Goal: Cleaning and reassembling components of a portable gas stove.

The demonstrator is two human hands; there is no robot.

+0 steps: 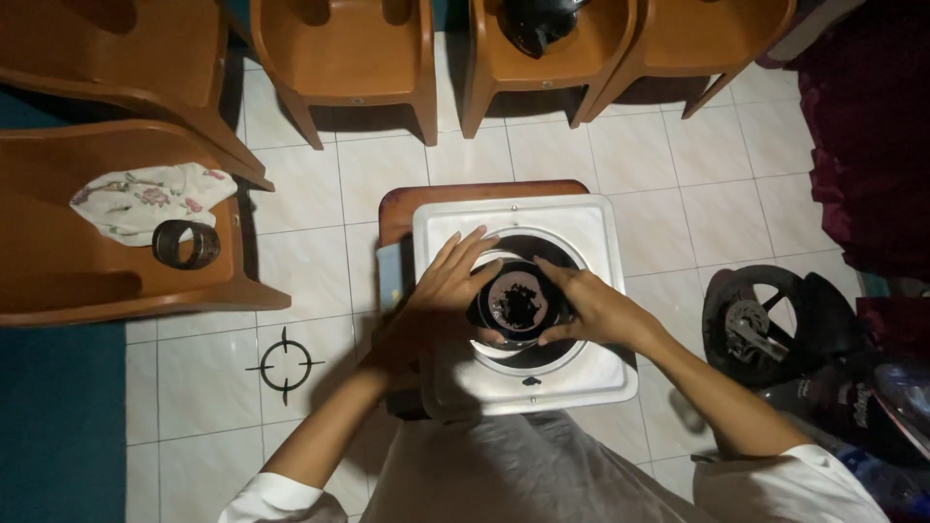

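a: what is being handled here?
b: a round black part (516,306) is held at the centre of a white square housing (523,302), which is rested on a small wooden stool (481,199). the left hand (449,281) is laid on the part's left rim with fingers spread, and the right hand (591,308) is curled around its right rim.

a: which step is judged to be in hand?
b: the part seems to be seated into, or lifted out of, the housing's round opening; which of the two cannot be told. an even two-sided grip would be called for next, so that the part is kept level in the opening.

a: what else is seen around?
b: a dark ring (185,243) and a flowered cloth (150,199) are left on an orange plastic chair (116,232) to the left. a dark fan guard (775,324) is lying on the tiled floor (659,165) at the right. nothing is seen between the hands and the part, though the light is dim
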